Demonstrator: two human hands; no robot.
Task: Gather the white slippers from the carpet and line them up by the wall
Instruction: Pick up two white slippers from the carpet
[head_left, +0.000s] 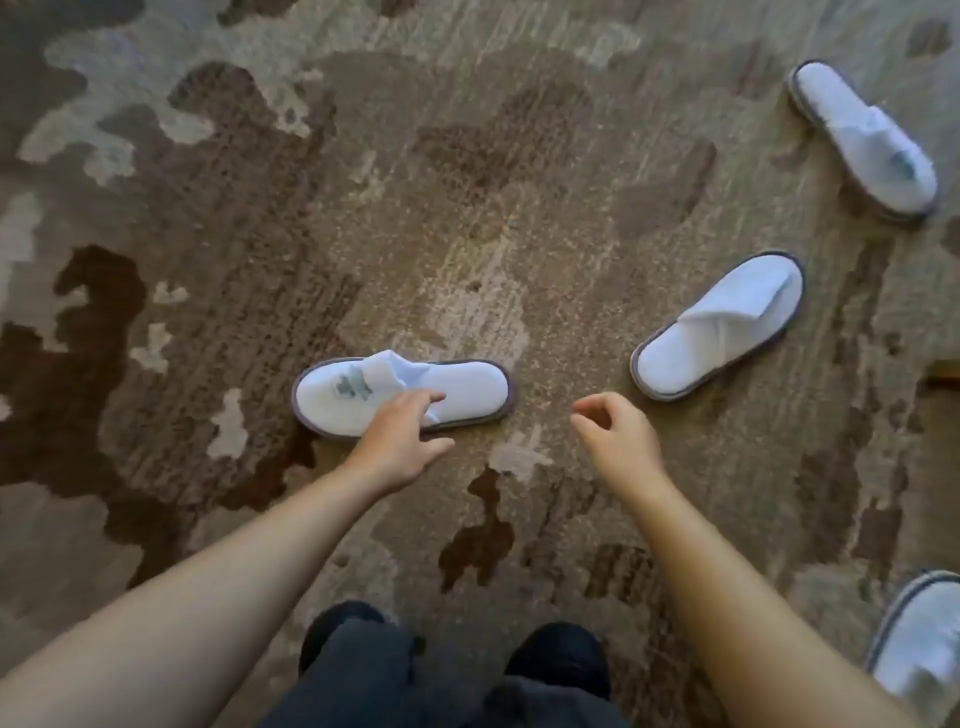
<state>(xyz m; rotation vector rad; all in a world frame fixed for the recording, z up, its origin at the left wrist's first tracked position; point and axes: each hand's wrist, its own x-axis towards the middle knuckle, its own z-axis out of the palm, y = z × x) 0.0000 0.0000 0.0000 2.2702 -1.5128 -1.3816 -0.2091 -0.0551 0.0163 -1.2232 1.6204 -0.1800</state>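
While hands hover, four slippers (402, 395) scattered.

White slipper (400, 395) with grey sole edge lying crosswise on patterned carpet (208, 234), second slipper (719, 325) angled right of it, third (865, 137) far right, fourth (922, 644) cut off at lower right

Slipper under the left hand: white matt terry cloth slipper (402, 395), grey rubbery sole edge (blurred)
Floor: brown-and-beige mottled woven carpet (493, 208), rough, matt
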